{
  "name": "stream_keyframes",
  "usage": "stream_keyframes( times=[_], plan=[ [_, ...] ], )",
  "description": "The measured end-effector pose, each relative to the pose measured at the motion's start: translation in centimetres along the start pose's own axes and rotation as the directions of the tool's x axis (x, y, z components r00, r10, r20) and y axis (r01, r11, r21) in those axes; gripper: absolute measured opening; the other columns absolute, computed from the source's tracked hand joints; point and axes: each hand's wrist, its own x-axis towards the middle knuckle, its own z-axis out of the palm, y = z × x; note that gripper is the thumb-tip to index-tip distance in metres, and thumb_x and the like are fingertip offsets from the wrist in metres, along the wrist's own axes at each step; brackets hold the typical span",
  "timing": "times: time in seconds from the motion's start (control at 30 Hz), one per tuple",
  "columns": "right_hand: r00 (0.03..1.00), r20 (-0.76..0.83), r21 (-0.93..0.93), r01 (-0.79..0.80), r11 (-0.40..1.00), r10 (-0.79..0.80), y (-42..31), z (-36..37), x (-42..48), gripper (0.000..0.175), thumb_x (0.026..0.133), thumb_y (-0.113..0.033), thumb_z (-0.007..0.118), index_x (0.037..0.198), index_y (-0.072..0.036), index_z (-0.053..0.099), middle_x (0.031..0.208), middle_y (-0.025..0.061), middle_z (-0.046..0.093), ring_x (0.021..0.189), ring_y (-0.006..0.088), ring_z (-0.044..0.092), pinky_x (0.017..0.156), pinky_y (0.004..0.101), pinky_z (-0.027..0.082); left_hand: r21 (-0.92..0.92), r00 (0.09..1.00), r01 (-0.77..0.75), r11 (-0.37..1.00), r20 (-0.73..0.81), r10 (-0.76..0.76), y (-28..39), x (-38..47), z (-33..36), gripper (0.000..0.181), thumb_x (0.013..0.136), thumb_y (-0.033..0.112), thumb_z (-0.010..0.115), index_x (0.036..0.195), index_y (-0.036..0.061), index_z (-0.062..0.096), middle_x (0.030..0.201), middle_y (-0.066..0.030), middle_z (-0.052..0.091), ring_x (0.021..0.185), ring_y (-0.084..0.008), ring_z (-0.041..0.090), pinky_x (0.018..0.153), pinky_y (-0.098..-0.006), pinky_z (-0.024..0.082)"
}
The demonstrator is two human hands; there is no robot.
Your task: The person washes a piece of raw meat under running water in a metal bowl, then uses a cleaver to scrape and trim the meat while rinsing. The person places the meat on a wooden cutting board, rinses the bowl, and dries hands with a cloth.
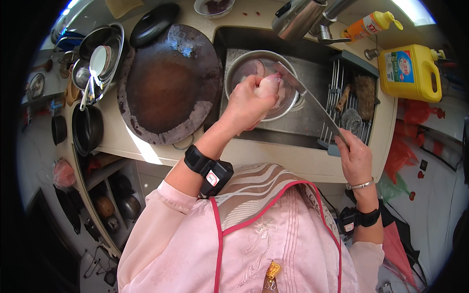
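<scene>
My left hand grips a piece of pale raw meat above a round metal basin in the sink. The basin holds water and more pale pieces of raw meat. My right hand holds a long metal knife at the sink's front right. Its far end reaches over the basin, close to the meat's pink end; whether they touch I cannot tell. My left fingers hide part of the meat.
A round dark chopping board lies left of the sink. A rack with a steel scourer fills the sink's right end. The faucet, a yellow jug and an orange bottle stand around it.
</scene>
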Motion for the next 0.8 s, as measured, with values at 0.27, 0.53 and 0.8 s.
stream_keyframes(
  times=[0.27,0.53,0.8],
  plan=[
    [0.992,0.112,0.151,-0.067,0.986,0.051,-0.6,-0.2,0.2,0.019,0.088,-0.011,0.061,0.103,0.000,0.064,0.085,0.0168,0.065,0.074,0.0329,0.063,0.064,0.0363,0.049,-0.703,0.874,0.340,0.624,0.482,0.067,-1.3,0.8,-1.2,0.040,0.089,0.032,0.053,0.113,0.0005,0.056,0.084,-0.0061,0.058,0.069,-0.0134,0.059,0.058,-0.0275,0.050],
    [0.991,0.122,0.202,-0.071,0.977,0.046,-0.9,-0.4,0.3,0.019,0.088,-0.010,0.062,0.103,0.001,0.064,0.084,0.0163,0.064,0.072,0.0323,0.062,0.063,0.0358,0.048,-0.635,0.871,0.264,0.726,0.481,0.104,-0.3,0.1,-0.8,0.034,0.083,0.015,0.057,0.114,0.0028,0.053,0.084,-0.0053,0.056,0.067,-0.0127,0.057,0.054,-0.0265,0.048],
    [0.994,0.110,0.210,-0.005,0.978,-0.019,-1.9,-1.0,0.2,0.019,0.086,-0.006,0.064,0.104,-0.001,0.065,0.088,0.0153,0.066,0.073,0.0307,0.063,0.064,0.0344,0.049,-0.588,0.907,0.181,0.788,0.409,0.097,-0.3,0.2,-0.7,0.049,0.082,0.012,0.054,0.128,-0.0014,0.045,0.080,-0.0073,0.057,0.069,-0.0136,0.059,0.058,-0.0281,0.053]
  ],
)
